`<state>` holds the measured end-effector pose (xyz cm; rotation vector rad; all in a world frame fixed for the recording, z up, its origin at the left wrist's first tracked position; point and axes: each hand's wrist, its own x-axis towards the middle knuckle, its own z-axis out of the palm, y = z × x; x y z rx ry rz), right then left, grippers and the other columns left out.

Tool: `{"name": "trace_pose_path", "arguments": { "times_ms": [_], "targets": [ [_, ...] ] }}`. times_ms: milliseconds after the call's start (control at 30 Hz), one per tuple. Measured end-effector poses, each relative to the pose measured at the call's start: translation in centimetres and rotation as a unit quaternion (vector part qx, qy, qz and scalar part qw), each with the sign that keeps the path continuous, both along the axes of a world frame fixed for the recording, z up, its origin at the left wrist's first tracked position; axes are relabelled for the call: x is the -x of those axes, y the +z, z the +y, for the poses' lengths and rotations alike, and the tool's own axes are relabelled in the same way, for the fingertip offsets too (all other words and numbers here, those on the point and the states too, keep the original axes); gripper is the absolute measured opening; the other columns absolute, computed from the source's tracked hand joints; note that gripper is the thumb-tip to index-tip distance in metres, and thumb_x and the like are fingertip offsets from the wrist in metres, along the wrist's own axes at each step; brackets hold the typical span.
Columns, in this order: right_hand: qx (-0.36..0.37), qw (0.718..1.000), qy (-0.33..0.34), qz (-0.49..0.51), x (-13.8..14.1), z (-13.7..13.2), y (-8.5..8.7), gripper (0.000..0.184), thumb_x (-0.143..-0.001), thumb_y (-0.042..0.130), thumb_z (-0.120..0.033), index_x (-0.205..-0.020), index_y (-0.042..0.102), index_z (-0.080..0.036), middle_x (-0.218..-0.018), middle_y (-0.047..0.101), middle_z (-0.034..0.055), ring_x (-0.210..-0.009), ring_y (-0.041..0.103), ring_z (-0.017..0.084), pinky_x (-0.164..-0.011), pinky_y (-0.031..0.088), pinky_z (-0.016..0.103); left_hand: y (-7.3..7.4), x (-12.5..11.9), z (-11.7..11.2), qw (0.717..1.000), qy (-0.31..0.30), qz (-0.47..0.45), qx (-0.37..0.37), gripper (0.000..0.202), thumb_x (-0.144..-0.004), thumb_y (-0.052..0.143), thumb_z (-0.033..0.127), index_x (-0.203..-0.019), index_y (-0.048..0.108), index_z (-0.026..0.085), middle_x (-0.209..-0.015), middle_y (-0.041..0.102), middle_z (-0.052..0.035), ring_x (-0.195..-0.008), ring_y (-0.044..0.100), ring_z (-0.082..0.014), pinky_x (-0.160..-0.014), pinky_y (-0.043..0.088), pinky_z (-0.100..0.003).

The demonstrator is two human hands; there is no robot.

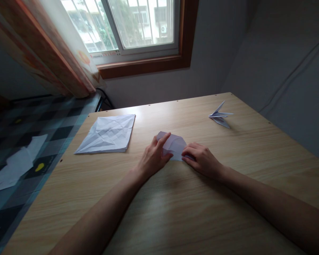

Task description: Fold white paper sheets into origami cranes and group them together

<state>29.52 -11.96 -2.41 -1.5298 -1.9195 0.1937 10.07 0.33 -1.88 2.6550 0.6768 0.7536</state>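
Observation:
A small folded piece of white paper lies flat on the wooden table, near its middle. My left hand rests on the paper's left part, index finger stretched along its upper edge and the other fingers curled against it. My right hand presses its bunched fingertips onto the paper's lower right corner. Both hands hold the paper down against the tabletop.
A creased, unfolded white sheet lies at the table's left. A finished folded paper crane stands at the far right. Left of the table is a checked bed cover with loose white papers. A window and curtain are behind.

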Motion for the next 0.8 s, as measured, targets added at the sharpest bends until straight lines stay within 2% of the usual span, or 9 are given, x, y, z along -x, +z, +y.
{"name": "trace_pose_path", "arguments": {
  "times_ms": [100,200,367,433,533,600,667,733,800],
  "targets": [
    [-0.018,1.000,0.002,-0.017,0.0,0.0,-0.1,0.007,-0.088,0.060,-0.014,-0.089,0.066,-0.017,-0.091,0.068,0.0076,-0.088,0.060,0.021,-0.080,0.049,0.034,-0.2,0.0,0.1,1.000,0.006,0.004,-0.004,0.085,-0.076,0.074,0.023,-0.147,0.027,0.032,-0.124,0.051,-0.0089,-0.088,0.064,-0.0211,-0.077,0.056,-0.037],
    [-0.035,0.996,0.031,-0.082,-0.1,-0.5,0.2,0.021,-0.092,0.051,-0.010,-0.094,0.069,-0.018,-0.095,0.069,0.0084,-0.090,0.061,0.021,-0.081,0.051,0.034,-0.4,0.0,0.2,1.000,0.006,0.008,-0.007,0.088,-0.076,0.074,0.024,-0.148,0.024,0.032,-0.119,0.051,-0.0080,-0.082,0.063,-0.0190,-0.072,0.056,-0.035],
    [0.009,0.974,0.100,-0.203,-0.2,-1.8,1.6,0.025,-0.089,0.049,-0.003,-0.097,0.069,-0.016,-0.103,0.070,0.0103,-0.093,0.065,0.021,-0.083,0.055,0.032,-0.6,0.0,0.4,1.000,0.000,-0.005,-0.023,0.092,-0.076,0.075,0.024,-0.150,0.020,0.031,-0.118,0.051,-0.0086,-0.079,0.062,-0.0178,-0.070,0.056,-0.034],
    [0.020,0.970,0.100,-0.221,0.0,-2.2,1.9,0.025,-0.089,0.048,-0.002,-0.096,0.068,-0.016,-0.104,0.070,0.0114,-0.095,0.066,0.021,-0.085,0.055,0.033,-0.5,0.0,0.4,1.000,-0.003,-0.009,-0.025,0.093,-0.075,0.075,0.023,-0.150,0.020,0.031,-0.118,0.051,-0.0083,-0.078,0.062,-0.0172,-0.070,0.056,-0.034],
    [-0.002,0.966,0.081,-0.245,0.7,-2.4,1.7,0.027,-0.089,0.045,-0.002,-0.098,0.069,-0.012,-0.106,0.070,0.0158,-0.098,0.066,0.024,-0.089,0.055,0.038,-0.5,0.0,0.3,1.000,-0.001,-0.007,-0.028,0.094,-0.074,0.076,0.022,-0.149,0.021,0.032,-0.116,0.052,-0.0079,-0.077,0.062,-0.0172,-0.069,0.056,-0.033],
    [-0.024,0.964,0.082,-0.250,1.4,-2.3,1.4,0.027,-0.089,0.046,-0.006,-0.106,0.067,-0.006,-0.112,0.068,0.0194,-0.104,0.065,0.028,-0.094,0.053,0.042,-0.5,0.0,0.3,1.000,-0.002,-0.010,-0.029,0.094,-0.074,0.076,0.022,-0.150,0.020,0.032,-0.116,0.052,-0.0081,-0.078,0.062,-0.0173,-0.070,0.056,-0.033],
    [-0.027,0.964,0.100,-0.244,2.0,-2.1,1.1,0.033,-0.090,0.051,-0.016,-0.118,0.062,-0.001,-0.123,0.063,0.0228,-0.115,0.060,0.031,-0.100,0.050,0.045,-0.5,0.0,0.4,1.000,-0.007,-0.015,-0.027,0.093,-0.075,0.075,0.021,-0.150,0.020,0.033,-0.117,0.051,-0.0081,-0.079,0.062,-0.0174,-0.070,0.055,-0.032],
    [-0.009,0.966,0.110,-0.233,2.4,-2.0,0.9,0.045,-0.090,0.055,-0.025,-0.127,0.055,0.001,-0.132,0.057,0.0250,-0.124,0.054,0.032,-0.104,0.047,0.045,-0.5,0.0,0.4,0.999,-0.006,-0.022,-0.022,0.093,-0.075,0.074,0.020,-0.150,0.020,0.033,-0.117,0.052,-0.0077,-0.080,0.063,-0.0177,-0.071,0.055,-0.032],
    [0.010,0.967,0.107,-0.232,2.7,-2.1,1.1,0.048,-0.091,0.056,-0.027,-0.130,0.053,0.001,-0.135,0.055,0.0260,-0.127,0.052,0.032,-0.106,0.045,0.045,-0.4,0.0,0.4,0.999,0.003,-0.028,-0.016,0.094,-0.074,0.075,0.019,-0.150,0.020,0.031,-0.116,0.053,-0.0077,-0.081,0.063,-0.0184,-0.070,0.055,-0.032]
  ]
}}
